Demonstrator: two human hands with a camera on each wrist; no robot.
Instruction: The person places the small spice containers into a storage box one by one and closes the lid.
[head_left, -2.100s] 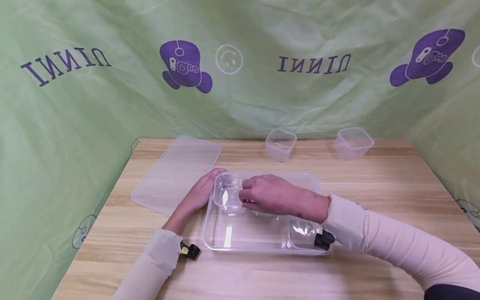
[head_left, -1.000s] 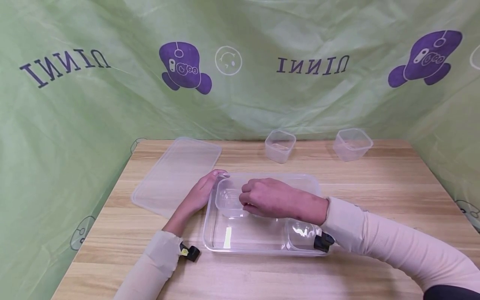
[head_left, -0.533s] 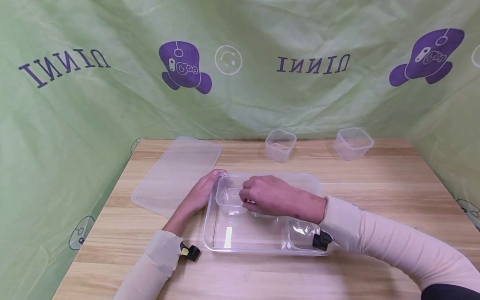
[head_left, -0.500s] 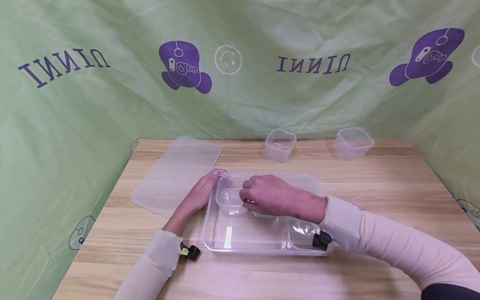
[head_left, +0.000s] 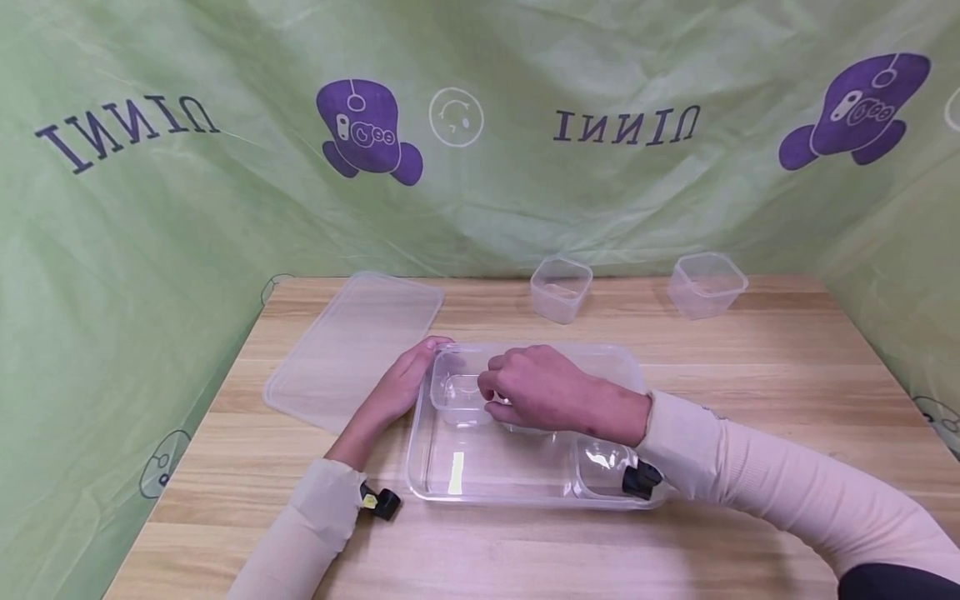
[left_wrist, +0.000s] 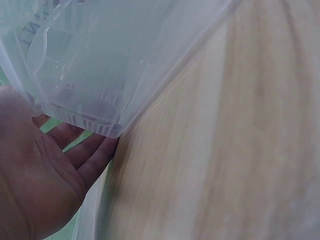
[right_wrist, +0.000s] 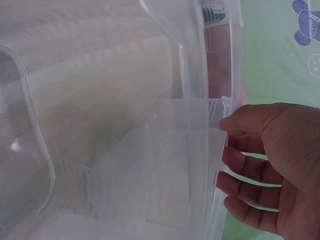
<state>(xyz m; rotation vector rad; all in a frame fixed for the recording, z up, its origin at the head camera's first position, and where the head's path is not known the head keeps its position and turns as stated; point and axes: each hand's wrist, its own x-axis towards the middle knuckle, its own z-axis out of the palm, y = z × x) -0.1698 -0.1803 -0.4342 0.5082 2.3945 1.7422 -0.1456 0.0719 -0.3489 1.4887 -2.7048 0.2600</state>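
Lying on the wooden table (head_left: 525, 554), a flat translucent lid (head_left: 352, 346) is leftmost. Next, the left hand (head_left: 393, 392) rests at the far left corner of a large clear box (head_left: 495, 502), fingers extended along its outer wall. A small tub (head_left: 452, 409) stands inside that corner. The right hand (head_left: 536, 390) reaches in beside it, thumb and fingers apart; whether they pinch a rim cannot be told. Behind the box stands a frosted tub (head_left: 561, 307); another tub (head_left: 596, 485) occupies its near right corner. Farthest right, a back tub (head_left: 693, 302) stands on the tabletop.

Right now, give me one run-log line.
left hand: touching large box; right hand: at inner tub, grip unclear; lid: left of box; outer tubs: two, behind box
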